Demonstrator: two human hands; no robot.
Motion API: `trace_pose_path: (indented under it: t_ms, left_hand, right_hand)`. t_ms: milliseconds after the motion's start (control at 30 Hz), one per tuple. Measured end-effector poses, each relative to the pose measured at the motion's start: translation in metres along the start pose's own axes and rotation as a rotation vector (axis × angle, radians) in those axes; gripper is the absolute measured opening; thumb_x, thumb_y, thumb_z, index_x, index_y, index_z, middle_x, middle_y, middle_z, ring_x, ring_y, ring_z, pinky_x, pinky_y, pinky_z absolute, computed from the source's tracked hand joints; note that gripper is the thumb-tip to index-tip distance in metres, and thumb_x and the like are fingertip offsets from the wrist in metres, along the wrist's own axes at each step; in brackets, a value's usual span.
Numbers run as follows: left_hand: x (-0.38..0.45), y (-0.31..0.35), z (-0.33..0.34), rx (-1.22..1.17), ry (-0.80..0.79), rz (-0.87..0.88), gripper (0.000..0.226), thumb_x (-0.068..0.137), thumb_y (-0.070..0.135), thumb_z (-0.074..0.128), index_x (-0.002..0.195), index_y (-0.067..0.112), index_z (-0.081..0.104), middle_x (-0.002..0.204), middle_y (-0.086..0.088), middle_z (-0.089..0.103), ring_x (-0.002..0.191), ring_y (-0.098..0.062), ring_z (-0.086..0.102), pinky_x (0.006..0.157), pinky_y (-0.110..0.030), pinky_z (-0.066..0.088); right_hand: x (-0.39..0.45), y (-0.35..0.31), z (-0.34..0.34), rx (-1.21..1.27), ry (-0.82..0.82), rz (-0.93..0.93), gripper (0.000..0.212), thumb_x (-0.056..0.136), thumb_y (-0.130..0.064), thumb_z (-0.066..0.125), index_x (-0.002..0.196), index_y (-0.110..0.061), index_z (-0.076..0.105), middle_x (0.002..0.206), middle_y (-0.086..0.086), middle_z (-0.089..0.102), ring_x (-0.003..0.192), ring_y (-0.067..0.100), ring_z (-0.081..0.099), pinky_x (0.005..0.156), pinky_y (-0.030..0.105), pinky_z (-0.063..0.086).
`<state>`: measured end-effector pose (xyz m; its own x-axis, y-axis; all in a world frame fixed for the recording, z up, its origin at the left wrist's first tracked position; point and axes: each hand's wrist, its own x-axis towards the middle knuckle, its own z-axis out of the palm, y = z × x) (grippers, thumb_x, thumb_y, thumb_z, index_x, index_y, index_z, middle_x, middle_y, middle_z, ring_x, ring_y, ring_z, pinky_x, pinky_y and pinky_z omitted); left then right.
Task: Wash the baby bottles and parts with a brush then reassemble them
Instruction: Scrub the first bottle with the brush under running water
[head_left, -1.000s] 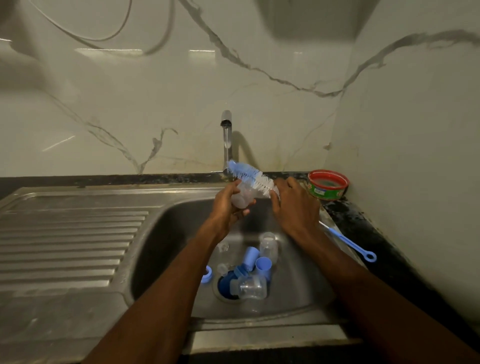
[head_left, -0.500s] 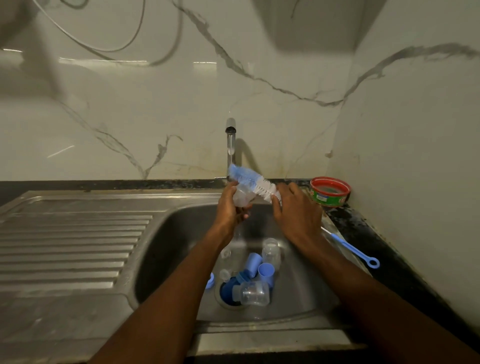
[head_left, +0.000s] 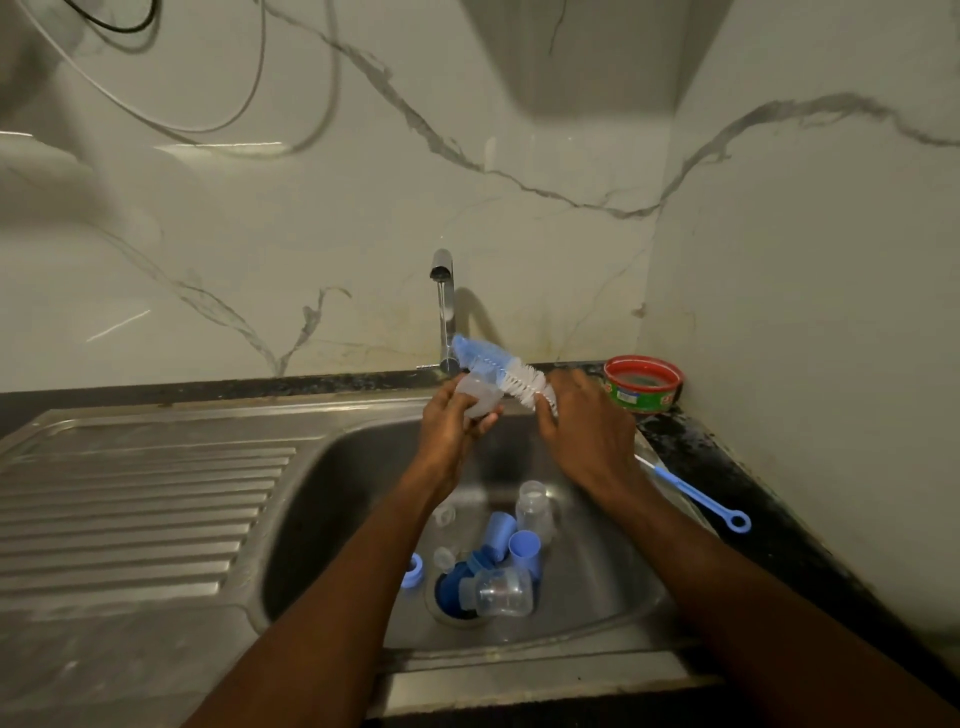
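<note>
Clear bottle (head_left: 480, 396) up over the sink (head_left: 332, 467) by the tap (head_left: 444, 306), gripped in left hand (head_left: 451, 432). Brush (head_left: 501, 375) bristles against it, right hand (head_left: 582, 431) wrapped round the handle. More parts (head_left: 501, 566) down at the drain.

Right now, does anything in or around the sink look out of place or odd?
Mostly no. One oddity: blue parts and a clear bottle lie on the sink's drain opening, which may slow draining.
</note>
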<state>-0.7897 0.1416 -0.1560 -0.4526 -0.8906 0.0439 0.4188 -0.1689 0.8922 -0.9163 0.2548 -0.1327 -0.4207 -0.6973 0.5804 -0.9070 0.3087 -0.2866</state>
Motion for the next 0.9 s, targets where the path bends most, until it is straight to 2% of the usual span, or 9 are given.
trace_pose_path:
  t_ms: [133,233,333,433,600,667,767,833,900]
  left_hand:
    - [-0.002,0.003,-0.001,-0.039,-0.093,-0.017,0.049,0.103,-0.003,0.036,0.143,0.023,0.043,0.132,-0.017,0.058,0.106,-0.032,0.069,0.085,-0.034,0.062]
    - [-0.005,0.004,-0.004,0.007,-0.174,-0.035,0.057,0.095,-0.011,0.040,0.146,0.014,0.043,0.128,-0.016,0.064,0.106,-0.029,0.069,0.091,-0.038,0.059]
    - [-0.007,0.007,-0.010,0.162,-0.178,-0.024,0.060,0.092,-0.004,0.061,0.143,0.025,0.047,0.126,-0.011,0.062,0.110,-0.031,0.067,0.093,-0.044,0.059]
    - [-0.005,0.007,-0.018,0.238,-0.123,-0.015,0.070,0.084,-0.003,0.074,0.140,0.027,0.047,0.126,-0.016,0.062,0.107,-0.029,0.067,0.090,-0.040,0.060]
    - [-0.006,0.003,-0.028,0.441,-0.221,0.056,0.098,0.082,0.004,0.080,0.153,0.036,0.022,0.136,-0.007,0.058,0.120,-0.024,0.061,0.094,-0.039,0.059]
    - [-0.011,0.003,-0.028,0.497,-0.254,0.081,0.092,0.082,0.007,0.081,0.151,0.033,0.026,0.139,-0.004,0.056,0.123,-0.021,0.059,0.091,-0.031,0.059]
    - [-0.012,0.002,-0.024,0.476,-0.286,0.088,0.097,0.081,0.004,0.082,0.152,0.035,0.023,0.136,0.001,0.056,0.120,-0.016,0.060,0.090,-0.031,0.059]
    - [-0.010,0.003,-0.023,0.448,-0.236,0.102,0.094,0.080,0.005,0.083,0.151,0.033,0.027,0.136,-0.001,0.058,0.118,-0.016,0.062,0.092,-0.033,0.059]
    - [-0.004,0.004,-0.026,0.391,-0.164,0.099,0.078,0.080,0.001,0.081,0.144,0.023,0.041,0.137,-0.009,0.060,0.114,-0.017,0.065,0.092,-0.033,0.058]
  right_hand:
    - [-0.002,-0.003,0.000,0.017,0.005,-0.087,0.031,0.100,-0.038,0.053,0.125,-0.022,0.059,0.113,0.000,0.061,0.095,0.020,0.061,0.066,0.029,0.037]
    - [0.000,-0.005,0.002,0.056,0.028,-0.160,0.029,0.097,-0.035,0.057,0.121,-0.019,0.062,0.111,0.002,0.063,0.092,0.023,0.064,0.068,0.033,0.047]
    - [0.005,0.000,0.001,0.062,0.074,-0.066,0.034,0.097,-0.035,0.058,0.126,-0.017,0.062,0.116,0.007,0.065,0.098,0.029,0.065,0.076,0.039,0.053]
    - [0.005,0.006,0.002,0.044,0.049,-0.012,0.037,0.097,-0.038,0.060,0.128,-0.018,0.061,0.114,0.006,0.067,0.098,0.026,0.065,0.075,0.039,0.056]
    - [0.001,0.005,0.003,0.122,0.018,-0.128,0.032,0.090,-0.044,0.067,0.113,-0.023,0.068,0.103,-0.001,0.071,0.089,0.021,0.064,0.071,0.037,0.053]
    - [0.002,0.004,0.004,0.121,0.030,-0.124,0.030,0.091,-0.043,0.066,0.113,-0.023,0.068,0.102,-0.001,0.070,0.088,0.021,0.064,0.072,0.037,0.053]
    - [0.003,0.004,0.004,0.102,0.029,-0.070,0.032,0.094,-0.044,0.061,0.117,-0.023,0.066,0.104,0.000,0.069,0.091,0.022,0.064,0.074,0.039,0.054]
    - [0.004,0.005,0.002,0.133,0.036,-0.098,0.027,0.090,-0.046,0.062,0.106,-0.025,0.069,0.096,-0.003,0.070,0.085,0.020,0.063,0.069,0.035,0.051]
    - [0.001,0.005,0.000,0.177,0.037,-0.138,0.025,0.085,-0.047,0.063,0.093,-0.025,0.071,0.084,-0.007,0.069,0.077,0.016,0.061,0.064,0.030,0.045]
